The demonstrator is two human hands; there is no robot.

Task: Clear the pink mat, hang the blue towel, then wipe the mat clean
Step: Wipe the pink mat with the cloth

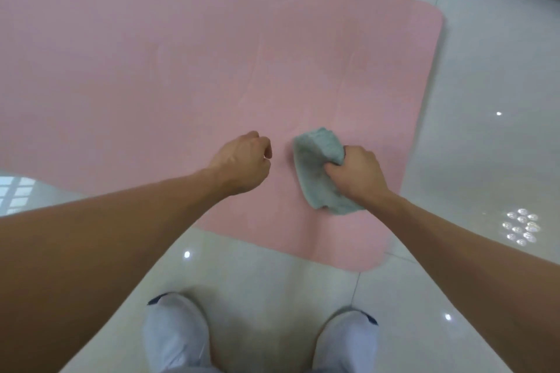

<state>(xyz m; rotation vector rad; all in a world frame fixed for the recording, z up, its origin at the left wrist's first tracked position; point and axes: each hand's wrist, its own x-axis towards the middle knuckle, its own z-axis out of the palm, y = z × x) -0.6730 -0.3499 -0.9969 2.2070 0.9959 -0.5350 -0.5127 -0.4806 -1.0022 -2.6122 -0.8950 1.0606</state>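
Now | pink mat (pixel 181 54) on glossy white tile floor (pixel 485 100) | hands: right hand (pixel 357 175) grips green cloth (pixel 315 160); left hand (pixel 242 163) curled, empty

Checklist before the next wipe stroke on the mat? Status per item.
1. Right hand grips cloth: ok.
2. Cloth down on pink mat: looks so, ok.
3. Nothing else lying on the visible part of the mat: ok; the mat runs out of frame, so the rest cannot tell.
4. Left hand curled, holds nothing, apart from the cloth: ok.
5. Shoes on the floor tiles, off the mat: ok.
6. Blue towel hung: cannot tell, not in view.
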